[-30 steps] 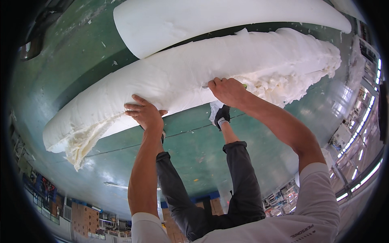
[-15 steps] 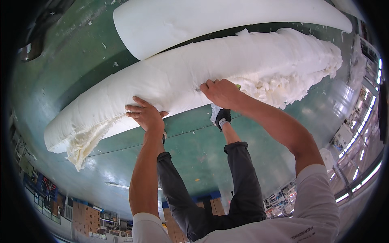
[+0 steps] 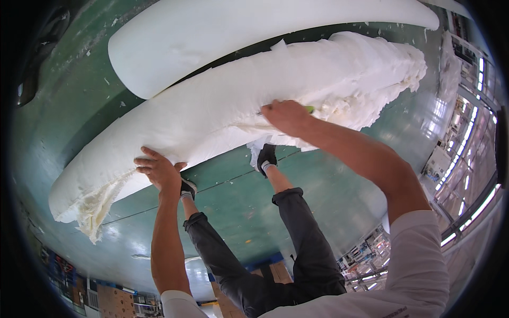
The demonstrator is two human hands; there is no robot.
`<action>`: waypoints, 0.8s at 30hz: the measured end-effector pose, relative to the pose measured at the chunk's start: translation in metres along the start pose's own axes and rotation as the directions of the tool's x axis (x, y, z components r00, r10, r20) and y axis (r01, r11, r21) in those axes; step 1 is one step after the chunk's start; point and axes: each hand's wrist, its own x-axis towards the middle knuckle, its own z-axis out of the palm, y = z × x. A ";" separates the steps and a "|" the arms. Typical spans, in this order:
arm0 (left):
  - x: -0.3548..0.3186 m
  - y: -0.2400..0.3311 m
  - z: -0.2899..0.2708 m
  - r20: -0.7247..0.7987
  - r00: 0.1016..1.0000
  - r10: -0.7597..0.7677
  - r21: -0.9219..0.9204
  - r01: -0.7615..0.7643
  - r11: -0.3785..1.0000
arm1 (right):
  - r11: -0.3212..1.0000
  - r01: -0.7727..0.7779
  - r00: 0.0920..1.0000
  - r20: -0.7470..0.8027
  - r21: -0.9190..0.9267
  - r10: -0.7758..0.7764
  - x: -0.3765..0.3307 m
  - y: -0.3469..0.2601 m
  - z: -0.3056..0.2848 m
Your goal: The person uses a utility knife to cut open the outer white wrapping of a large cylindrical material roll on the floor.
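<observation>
A long roll of soft white sheet material (image 3: 212, 111) lies across the floor in front of me. My left hand (image 3: 159, 168) rests on its near side toward the left, fingers spread flat. Closed around a slim cutter with a green end (image 3: 309, 109), apparently a utility knife, my right hand (image 3: 286, 116) is at the middle of the roll. A thin tip pokes out left of that fist; my fingers hide most of the tool. Beside and beneath the right hand a loose cut edge (image 3: 249, 128) hangs. Ragged layers (image 3: 344, 108) bunch up farther right, and a cream torn flap (image 3: 95, 209) droops at the left end.
Behind lies a second, smoother white roll (image 3: 212, 37). My feet, one in a dark shoe (image 3: 266, 156), stand close to the near side on the green floor (image 3: 228, 191). White scraps dot the floor. Cardboard boxes (image 3: 115, 302) and shelving appear at the lower rim.
The view has shifted, so the rolls sit farther left. My right hand has moved rightward along the roll with the cutter, and a loose edge now shows under it. My left hand stays on the roll.
</observation>
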 end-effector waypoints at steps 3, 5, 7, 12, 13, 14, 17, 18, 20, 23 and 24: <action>0.001 -0.002 0.002 -0.061 0.998 0.004 0.015 -0.003 1.000 | 0.983 -0.134 0.977 0.149 -0.129 0.152 -0.033 0.055 -0.005; 0.000 -0.002 0.002 -0.085 0.996 0.020 0.010 -0.019 1.000 | 0.984 -0.091 0.979 0.166 -0.152 0.116 -0.037 0.068 -0.004; 0.000 -0.004 0.007 -0.129 0.990 0.051 0.004 -0.051 0.999 | 0.982 -0.091 0.978 0.173 -0.165 0.119 -0.040 0.070 -0.001; -0.002 -0.005 -0.003 -0.004 1.000 -0.008 -0.109 0.008 0.994 | 0.986 -0.063 0.984 0.154 -0.153 0.087 -0.035 0.070 0.008; -0.003 -0.008 -0.002 -0.008 1.000 -0.004 -0.112 0.003 0.994 | 0.987 -0.071 0.982 0.164 -0.143 0.095 -0.034 0.069 0.009; -0.002 -0.012 0.001 -0.012 1.000 -0.002 -0.120 0.001 0.993 | 0.988 -0.086 0.977 0.181 -0.132 0.109 -0.030 0.068 0.010; -0.001 0.013 -0.007 -0.017 0.999 0.049 -0.205 -0.051 0.977 | 0.977 -0.212 0.962 -0.171 0.019 0.213 -0.105 0.161 0.055; -0.001 0.026 -0.008 -0.020 0.997 0.077 -0.228 -0.079 0.970 | 0.782 -0.528 0.801 0.112 -0.332 0.588 -0.176 0.234 0.041; 0.014 -0.014 -0.002 -0.031 0.999 -0.033 -0.066 0.031 0.997 | 0.734 -0.528 0.782 0.092 -0.427 0.616 -0.228 0.211 0.035; 0.007 -0.010 0.008 -0.145 0.988 -0.046 -0.099 0.032 0.995 | 0.814 -0.522 0.842 -0.004 -0.256 0.539 -0.235 0.197 -0.002; 0.006 -0.006 -0.003 -0.073 0.996 -0.047 -0.105 0.039 0.994 | 0.866 -0.491 0.871 -0.063 -0.099 0.487 -0.213 0.182 0.008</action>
